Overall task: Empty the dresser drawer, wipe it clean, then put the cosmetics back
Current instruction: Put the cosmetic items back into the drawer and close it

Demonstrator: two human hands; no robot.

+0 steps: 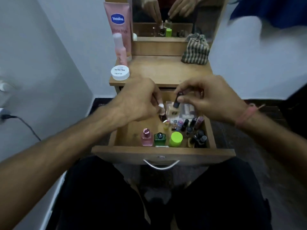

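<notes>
The wooden dresser drawer stands pulled open below the dresser top. Inside are a pink perfume bottle, a green bottle, a lime-capped bottle and several dark nail polish bottles at the right. My left hand hovers over the drawer's back left, shut on a small dark bottle with a white cap. My right hand grips the dark cap of a pale square bottle just above the drawer's back. A clear case lies under my right hand.
On the dresser top stand a pink Vaseline tube, a pink spray bottle and a white nail polish remover jar at the left, with a striped cloth pouch at the back right. A mirror rises behind.
</notes>
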